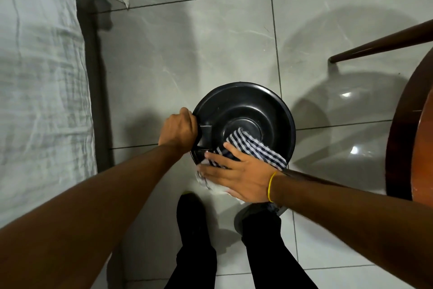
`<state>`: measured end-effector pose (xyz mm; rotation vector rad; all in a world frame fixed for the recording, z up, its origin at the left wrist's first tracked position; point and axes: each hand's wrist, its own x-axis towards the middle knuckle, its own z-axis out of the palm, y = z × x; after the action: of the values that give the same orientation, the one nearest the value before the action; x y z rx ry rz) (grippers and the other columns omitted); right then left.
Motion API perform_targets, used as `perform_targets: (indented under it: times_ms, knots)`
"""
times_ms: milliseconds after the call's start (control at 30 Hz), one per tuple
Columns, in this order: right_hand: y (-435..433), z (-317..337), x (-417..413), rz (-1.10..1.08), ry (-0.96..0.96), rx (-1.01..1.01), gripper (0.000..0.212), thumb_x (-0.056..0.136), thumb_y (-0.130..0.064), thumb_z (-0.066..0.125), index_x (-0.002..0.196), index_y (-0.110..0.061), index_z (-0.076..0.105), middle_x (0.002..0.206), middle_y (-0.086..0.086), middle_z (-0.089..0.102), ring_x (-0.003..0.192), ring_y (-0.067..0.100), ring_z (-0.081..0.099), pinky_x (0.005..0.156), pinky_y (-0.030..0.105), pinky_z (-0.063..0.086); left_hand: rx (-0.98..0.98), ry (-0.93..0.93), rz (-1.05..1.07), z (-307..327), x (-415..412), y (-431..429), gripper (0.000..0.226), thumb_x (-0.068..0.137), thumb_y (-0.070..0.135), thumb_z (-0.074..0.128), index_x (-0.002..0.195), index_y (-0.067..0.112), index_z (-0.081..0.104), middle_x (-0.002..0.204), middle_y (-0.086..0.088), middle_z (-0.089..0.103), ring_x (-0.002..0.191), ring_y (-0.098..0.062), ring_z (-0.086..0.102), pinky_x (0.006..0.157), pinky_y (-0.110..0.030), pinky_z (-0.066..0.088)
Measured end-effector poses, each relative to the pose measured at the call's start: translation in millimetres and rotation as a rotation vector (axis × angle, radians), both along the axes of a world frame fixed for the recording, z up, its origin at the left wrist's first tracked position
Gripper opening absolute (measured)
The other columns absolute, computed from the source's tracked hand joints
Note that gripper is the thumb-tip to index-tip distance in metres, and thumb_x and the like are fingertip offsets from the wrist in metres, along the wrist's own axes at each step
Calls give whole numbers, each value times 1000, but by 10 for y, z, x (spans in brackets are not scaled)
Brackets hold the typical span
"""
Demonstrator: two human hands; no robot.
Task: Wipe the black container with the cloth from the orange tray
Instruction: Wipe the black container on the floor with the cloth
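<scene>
A round black container (pixel 243 106) is held over the grey tiled floor, its circular face with a raised centre turned up toward me. My left hand (pixel 178 128) grips its left rim beside a squarish handle. A dark-and-white checked cloth (pixel 255 147) lies across the container's near side, reaching from the centre hub to the rim. My right hand (pixel 236 172), a yellow band on its wrist, presses flat on the cloth with fingers spread. The cloth's pale end hangs below my palm. The orange tray is not in view.
A bed with a wrinkled pale sheet (pixel 39 92) fills the left side. A round brown wooden table (pixel 412 138) with a slanted leg (pixel 379 46) stands at the right. My legs in dark trousers (pixel 269 246) are below, on the tiled floor (pixel 187 54).
</scene>
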<state>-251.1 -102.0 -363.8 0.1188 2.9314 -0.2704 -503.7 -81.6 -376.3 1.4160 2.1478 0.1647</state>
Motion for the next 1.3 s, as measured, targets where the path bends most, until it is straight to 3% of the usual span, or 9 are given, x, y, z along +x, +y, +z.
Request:
perform_targets:
  times_ms: [167,367,500,600,700,867,1000,1100,1300]
  knots:
    - [36,11,463,-38,19,-38,90,101,-46,57,174,-23,10,184,-4,-1,169,32,4,132,64,7,18,-1,3,32,23,83,38,98,41,24,80,12,43,69,-23,60,62,-43,54,58,-47,45]
    - [-277,1,760,-881,-21,-69,80,106,-64,38,174,-32,11,183,-7,4,170,28,3,125,71,26,6,1,4,-19,4,6,34,99,41,24,77,19,37,56,3,37,52,-28,37,58,-42,36]
    - [-230,16,444,-1209,24,-120,73,110,-63,22,174,-31,5,183,-7,0,170,29,5,129,67,22,15,-13,11,-45,-2,8,35,100,41,24,77,18,38,57,3,39,56,-32,43,58,-41,37]
    - [11,55,85,-1535,79,-133,73,110,-61,27,174,-31,9,183,-7,8,168,32,15,125,69,26,39,-12,-9,-49,6,-1,40,104,43,22,80,17,41,57,3,39,56,-31,43,59,-40,36]
    - [346,92,-243,-1674,55,-115,73,107,-59,35,172,-29,19,180,-4,21,165,33,25,122,73,27,48,0,-22,-39,9,-6,42,105,44,20,83,16,42,57,2,41,54,-28,43,59,-39,36]
    - [878,131,-656,-1586,43,-158,68,104,-55,37,166,-28,35,176,-3,34,163,32,29,123,77,16,74,10,-39,-13,27,-14,38,105,41,22,81,17,39,55,3,39,48,-20,39,57,-37,31]
    - [924,172,-1077,-1147,1,-138,63,98,-52,43,155,-26,51,166,-2,48,158,34,35,123,77,12,47,17,-52,-4,12,0,36,104,35,31,91,9,51,66,-18,59,66,-47,58,57,-41,33]
    - [800,154,-1266,-940,27,-152,51,101,-45,44,144,-24,62,156,-4,57,156,31,39,125,77,11,22,27,-34,19,5,-29,28,104,25,47,113,2,59,89,-27,71,78,-48,63,62,-46,48]
    - [964,92,-1113,-805,29,-133,54,106,-51,39,149,-24,57,160,-3,54,156,31,40,124,75,19,40,-5,23,22,66,-13,33,106,27,38,106,4,62,90,-22,72,75,-44,64,67,-48,54]
